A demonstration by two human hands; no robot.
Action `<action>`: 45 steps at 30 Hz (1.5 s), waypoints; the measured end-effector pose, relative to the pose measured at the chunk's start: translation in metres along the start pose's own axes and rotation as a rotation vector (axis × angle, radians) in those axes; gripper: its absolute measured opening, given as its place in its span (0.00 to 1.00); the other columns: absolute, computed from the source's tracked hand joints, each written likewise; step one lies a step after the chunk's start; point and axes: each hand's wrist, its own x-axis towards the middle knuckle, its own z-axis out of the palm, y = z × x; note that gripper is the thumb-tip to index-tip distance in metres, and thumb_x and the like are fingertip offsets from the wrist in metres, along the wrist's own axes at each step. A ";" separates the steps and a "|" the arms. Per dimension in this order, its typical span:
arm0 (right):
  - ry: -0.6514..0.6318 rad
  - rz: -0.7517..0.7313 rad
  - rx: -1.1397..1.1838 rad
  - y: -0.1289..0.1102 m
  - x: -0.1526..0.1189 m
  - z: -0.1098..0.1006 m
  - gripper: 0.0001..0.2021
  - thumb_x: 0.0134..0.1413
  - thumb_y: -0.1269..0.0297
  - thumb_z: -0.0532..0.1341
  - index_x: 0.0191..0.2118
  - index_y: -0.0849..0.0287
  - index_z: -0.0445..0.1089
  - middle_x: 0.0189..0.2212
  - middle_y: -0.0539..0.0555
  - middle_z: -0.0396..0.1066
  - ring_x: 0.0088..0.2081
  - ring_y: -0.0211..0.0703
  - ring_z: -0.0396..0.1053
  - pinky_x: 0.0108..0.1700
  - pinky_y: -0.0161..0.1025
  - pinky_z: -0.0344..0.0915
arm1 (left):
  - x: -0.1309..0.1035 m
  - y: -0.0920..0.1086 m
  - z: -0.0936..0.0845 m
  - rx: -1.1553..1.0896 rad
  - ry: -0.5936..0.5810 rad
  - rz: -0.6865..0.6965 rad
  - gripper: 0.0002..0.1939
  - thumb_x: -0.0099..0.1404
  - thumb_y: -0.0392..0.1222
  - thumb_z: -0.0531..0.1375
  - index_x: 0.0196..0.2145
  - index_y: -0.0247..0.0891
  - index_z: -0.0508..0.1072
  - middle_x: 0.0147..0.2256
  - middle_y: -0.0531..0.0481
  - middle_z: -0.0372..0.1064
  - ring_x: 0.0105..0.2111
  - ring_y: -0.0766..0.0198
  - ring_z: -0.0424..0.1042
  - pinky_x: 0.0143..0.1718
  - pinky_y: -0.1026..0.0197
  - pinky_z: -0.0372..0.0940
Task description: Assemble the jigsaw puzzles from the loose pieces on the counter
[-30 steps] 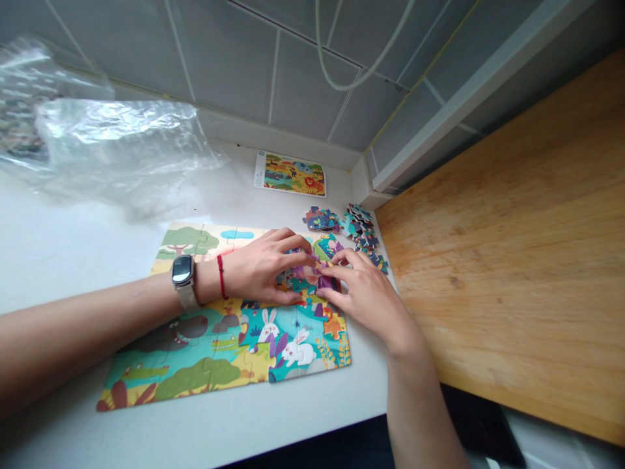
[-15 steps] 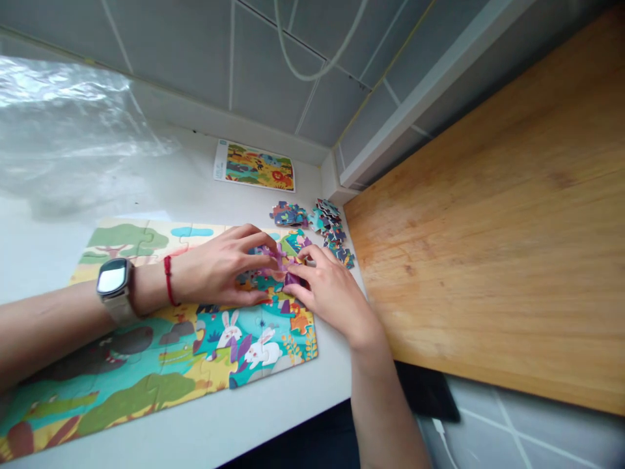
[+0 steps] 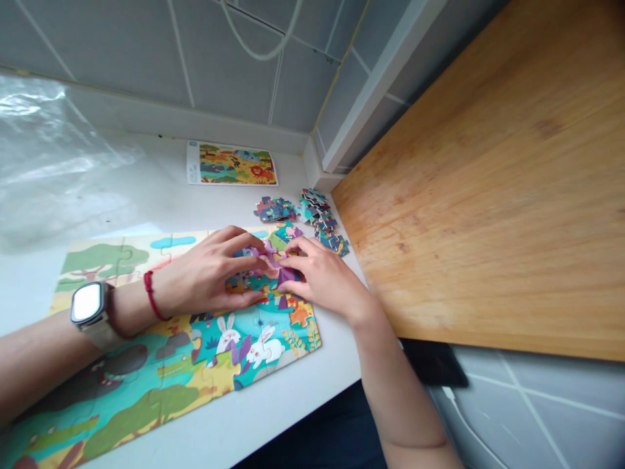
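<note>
Now both hands are low over a bright puzzle (image 3: 176,400) that lies flat on a white table (image 3: 146,212). The left hand (image 3: 215,270) reaches in from the left, with its palm down and its fingers bent. Its fingertips are down at the pink and purple part of the puzzle. The right hand (image 3: 325,277) comes from the other side, and its thumb and fingers are bent around a dark purple bit (image 3: 287,278). I cannot tell if either hand is pinching a piece or only pushing down (the fingers hide too much). The two hands are close, with the purple and pink bits showing between them.

Below the hands, two white rabbits (image 3: 263,348) show on the puzzle. An orange animal (image 3: 299,314) is just beside the right hand's thumb. To the left there is a big gray hippo (image 3: 114,371).

Past the hands, loose pieces (image 3: 274,209) lie in a small heap, and more pieces (image 3: 317,212) lie next to them, near a wooden board (image 3: 478,182). A picture card (image 3: 232,164) lies farther back. A clear plastic bag (image 3: 34,130) is at the far left. On the left arm are a watch (image 3: 88,303) and a red string (image 3: 151,296).
</note>
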 end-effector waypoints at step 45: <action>0.018 -0.057 0.157 0.017 0.004 0.006 0.15 0.53 0.59 0.78 0.42 0.53 0.75 0.49 0.56 0.70 0.59 0.56 0.68 0.62 0.52 0.68 | 0.000 0.002 0.002 -0.009 -0.122 0.125 0.20 0.75 0.58 0.61 0.55 0.47 0.80 0.57 0.39 0.71 0.54 0.48 0.71 0.57 0.45 0.68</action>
